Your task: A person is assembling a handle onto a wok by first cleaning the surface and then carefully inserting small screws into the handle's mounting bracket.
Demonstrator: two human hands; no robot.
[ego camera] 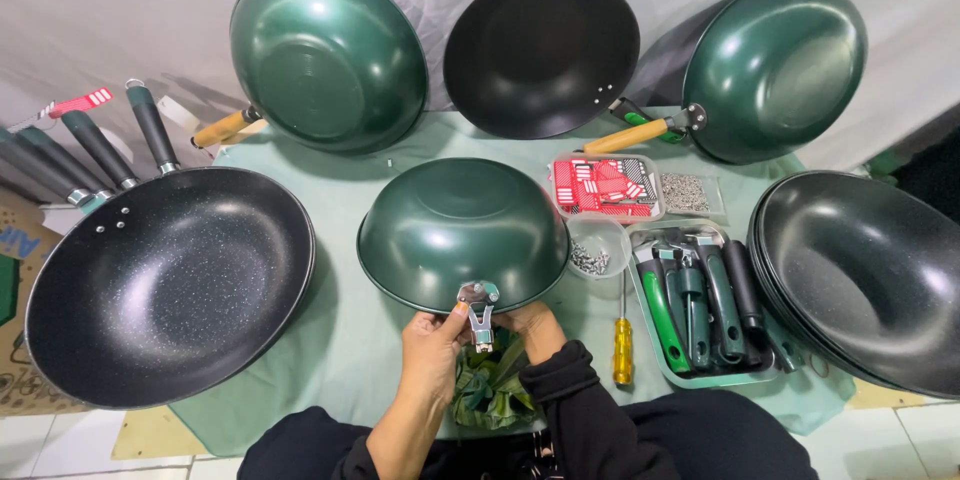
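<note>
A green wok (462, 230) sat upside down in the middle of the pale green table cloth (340, 340), its rounded bottom up and its rim on the cloth. A metal handle bracket (480, 312) stuck out from the near side of the rim, its long axis running straight toward the person and its free end pointing at them.

The left hand (432, 352) pinched the bracket from the left with thumb and fingers closed on it. The right hand (535, 325) lay just right of the bracket against the wok's rim; whether its fingers closed on anything could not be told, as they were tucked under. A crumpled green bag (490, 385) lay between the wrists.

A yellow-handled screwdriver (622, 345) lay to the right, shaft pointing away, beside a tray of green and black handles (700, 310) and a small cup of screws (592, 252).
</note>
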